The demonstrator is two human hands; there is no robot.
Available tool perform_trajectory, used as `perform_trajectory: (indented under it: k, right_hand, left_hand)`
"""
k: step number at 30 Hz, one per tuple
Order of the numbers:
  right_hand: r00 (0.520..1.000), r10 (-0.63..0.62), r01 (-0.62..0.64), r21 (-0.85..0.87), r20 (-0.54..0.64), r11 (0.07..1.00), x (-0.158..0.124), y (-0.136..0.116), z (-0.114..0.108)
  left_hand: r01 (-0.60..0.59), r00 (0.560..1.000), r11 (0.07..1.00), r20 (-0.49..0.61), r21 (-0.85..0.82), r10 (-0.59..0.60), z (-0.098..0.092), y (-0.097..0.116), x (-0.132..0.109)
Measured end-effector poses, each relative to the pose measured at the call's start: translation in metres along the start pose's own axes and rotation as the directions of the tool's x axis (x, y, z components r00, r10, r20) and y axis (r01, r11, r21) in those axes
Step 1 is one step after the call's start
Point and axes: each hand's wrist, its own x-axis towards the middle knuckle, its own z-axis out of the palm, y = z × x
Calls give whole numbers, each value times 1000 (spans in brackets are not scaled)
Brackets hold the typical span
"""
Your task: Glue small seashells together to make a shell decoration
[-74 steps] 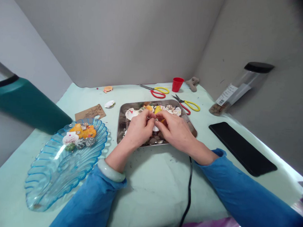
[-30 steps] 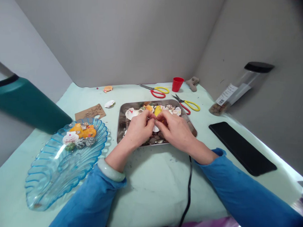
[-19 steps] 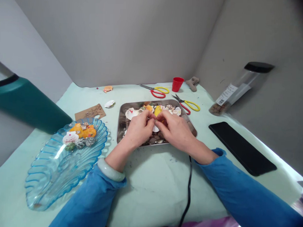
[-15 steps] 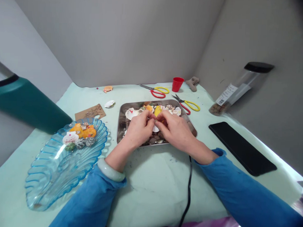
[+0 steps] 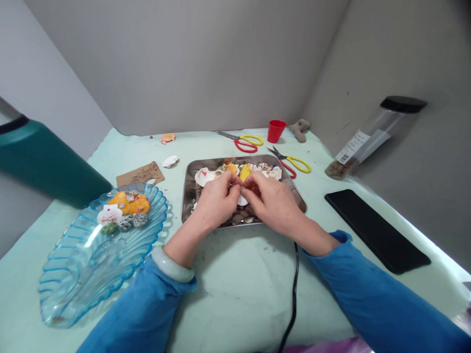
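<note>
Hands [image 5: 218, 199] unmoved over tray rim [image 5: 239, 226], cloth [image 5: 235, 290] between sleeves [image 5: 148, 297], fingers [image 5: 252, 199] near-touching, hold unclear.

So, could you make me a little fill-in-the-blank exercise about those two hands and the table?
Of the left hand and right hand over the metal tray, the one with a bracelet at its wrist is the ____.
The colour of the cup is ____.
There are ____ pairs of scissors on the table.
From the person's view, the flat black object lies to the tray's ____.

Missing words: left; red; two; right.
</note>
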Motion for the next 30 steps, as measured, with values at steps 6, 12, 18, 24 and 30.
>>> perform_trajectory:
  k: [6, 12, 18, 24, 30]
  right_hand:
    - [1000, 8, -8, -7, 5, 1000, 0, -1, 0]
    - [1000, 0, 0, -9, 3, 1000, 0, 0, 1]
    - [1000, -1, 1, -13, 9, 1000, 0, 1, 0]
    - [1000, -9, 9, -13, 5, 1000, 0, 1, 1]
    - [1000, -6, 6, -24, 11, 1000, 0, 0, 1]
  left_hand:
    - [9, 1000, 1000, 1, 3, -9, 0, 1, 1]
    - [9, 1000, 1000, 9, 12, -9, -1, 3, 0]
    - [5, 1000, 1000, 12, 21, -5, -2, 3, 0]
    - [-21, 1000, 999, 5, 45, 21, -1, 2, -1]
    - [-27, 1000, 998, 8, 58, 26, -1, 2, -1]
